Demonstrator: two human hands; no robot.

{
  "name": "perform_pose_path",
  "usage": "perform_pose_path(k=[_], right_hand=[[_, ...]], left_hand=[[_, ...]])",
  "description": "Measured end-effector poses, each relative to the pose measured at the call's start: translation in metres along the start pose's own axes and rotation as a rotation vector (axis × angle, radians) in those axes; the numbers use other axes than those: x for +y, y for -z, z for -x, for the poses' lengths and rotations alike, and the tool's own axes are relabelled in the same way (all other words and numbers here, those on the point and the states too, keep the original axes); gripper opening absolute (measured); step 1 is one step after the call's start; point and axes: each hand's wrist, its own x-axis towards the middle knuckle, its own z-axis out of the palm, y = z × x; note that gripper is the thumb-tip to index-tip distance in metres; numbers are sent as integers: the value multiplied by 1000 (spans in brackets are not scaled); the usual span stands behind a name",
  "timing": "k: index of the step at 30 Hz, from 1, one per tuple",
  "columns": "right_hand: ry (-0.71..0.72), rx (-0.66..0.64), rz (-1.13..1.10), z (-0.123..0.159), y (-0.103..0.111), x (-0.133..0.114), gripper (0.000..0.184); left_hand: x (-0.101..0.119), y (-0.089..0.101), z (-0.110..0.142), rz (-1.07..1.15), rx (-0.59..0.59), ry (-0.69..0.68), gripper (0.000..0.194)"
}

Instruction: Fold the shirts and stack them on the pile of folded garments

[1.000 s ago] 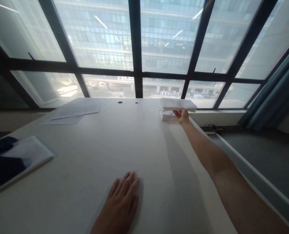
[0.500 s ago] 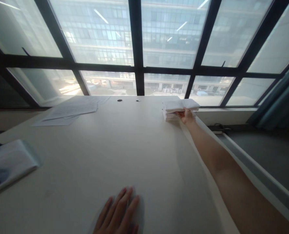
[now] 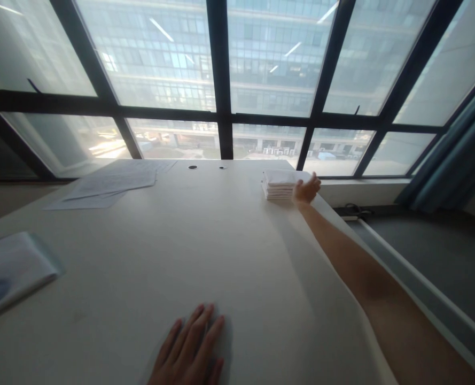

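— Found the stack of folded white cloths [image 3: 276, 187] where?
— Spotted right of centre, near mid-height of the frame, at the far end of the white table [image 3: 161, 256], close to its right edge.
— And made out what of the right hand [image 3: 307, 189]?
— Saw it beside the stack's right end, fingers loosely bent and released, with nothing visibly pinched. Could not tell whether touching the cloth or merely overlapping it in view.
— And of the left hand [image 3: 189, 347]?
— Saw it at the bottom centre, palm down on the table, fingers spread, grasping nothing.
— Judged anything risky?
— Suspected a skewed top layer, from a knuckle or fingertip catching the cloth during a sideways move. Feared a lean, too, from uneven pressure at one end, or even a slide over that nearby edge.
— Worried about the papers [image 3: 113, 182], left of centre?
— Hardly; judged them too far from both hands.
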Motion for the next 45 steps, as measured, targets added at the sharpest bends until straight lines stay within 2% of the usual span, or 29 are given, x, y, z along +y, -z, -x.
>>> perform_pose_path(k=[1,3,4,6,7,9,11,13,17,21,24,28,36,41,45], right_hand=[[88,-13,50,8,1,-4,60],[287,-173,176,20,-1,-13,58],[334,-280,213,25,-2,-17,57],[311,-415,254,33,-5,-23,56],[280,-429,264,38,-6,-26,55],[283,-371,254,55,-7,-30,55],[352,-304,207,81,-6,-34,54],[440,-295,137,115,-4,-37,52],[490,-450,66,187,8,-42,52],[498,-574,74,233,27,-50,54],[535,-635,102,251,44,-56,56],[516,-691,154,269,65,-62,58],[536,-716,236,313,104,-64,58],[639,-692,259,337,115,-55,57],[699,-678,277,343,116,-47,56]], left_hand=[[0,0,0,0,0,-1,51],[0,1,0,-3,-22,3,51],[0,2,0,-6,-32,7,51],[1,4,-1,-8,-53,17,51],[2,6,-1,-7,-62,23,50],[5,8,-2,2,-77,38,50],[8,8,-2,22,-102,64,50],[10,8,-3,54,-122,102,49],[14,4,-5,121,-164,173,46],[15,4,-10,179,-233,224,45],[15,8,-16,209,-272,249,45],[17,18,-22,237,-299,258,45],[22,25,-26,282,-350,283,45],[24,25,-26,317,-364,295,49],[26,28,-25,319,-358,285,48]])
